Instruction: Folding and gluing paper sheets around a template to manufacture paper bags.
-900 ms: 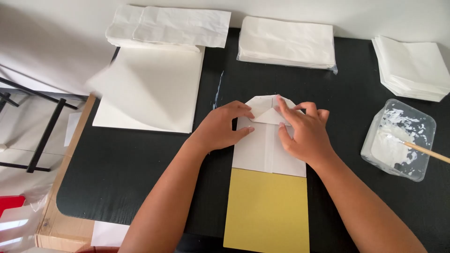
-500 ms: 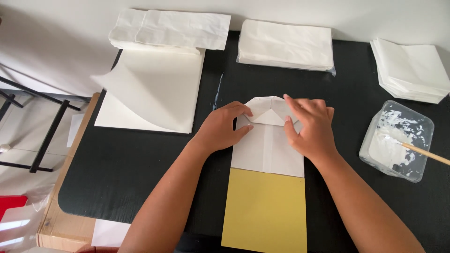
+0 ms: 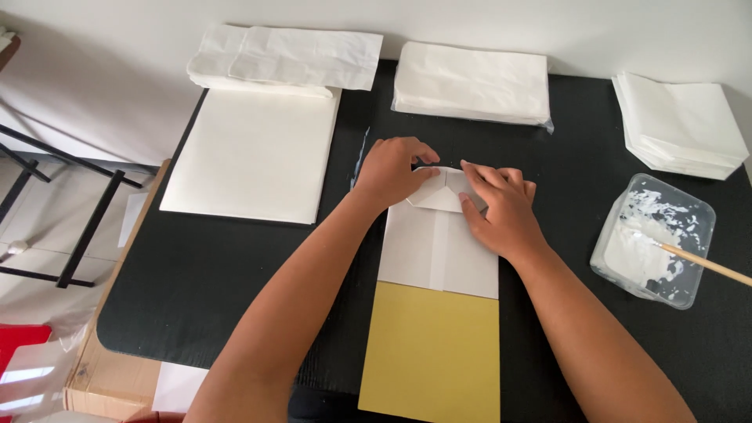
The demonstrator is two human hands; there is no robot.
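I'm looking straight down at a black table (image 3: 235, 290), and both hands are on the white paper bag (image 3: 439, 247) lying flat in the middle of it. The left hand (image 3: 389, 170) sits at the bag's top left corner, fingers curled together and pressing down on the folded flap (image 3: 435, 188), thumb tip on the fold. The right hand (image 3: 501, 210) covers the top right side of the bag, fingers held close together and flat, pointing in toward the flap's centre crease, fingertips touching the paper. Neither hand lifts anything; both just press. The bag's lower end lies on a yellow sheet (image 3: 431, 356) that runs toward me past the table edge. To the left I see a large white sheet stack (image 3: 254, 153), with a pile of folded bags (image 3: 290, 59) at its far edge. Straight ahead, a wrapped pack of white paper (image 3: 472, 82). Far right, another bag pile (image 3: 680, 121). Near the right forearm, well apart from the bag, a clear tub of white paste (image 3: 654, 239) with a wooden stick (image 3: 705, 264) resting in it.
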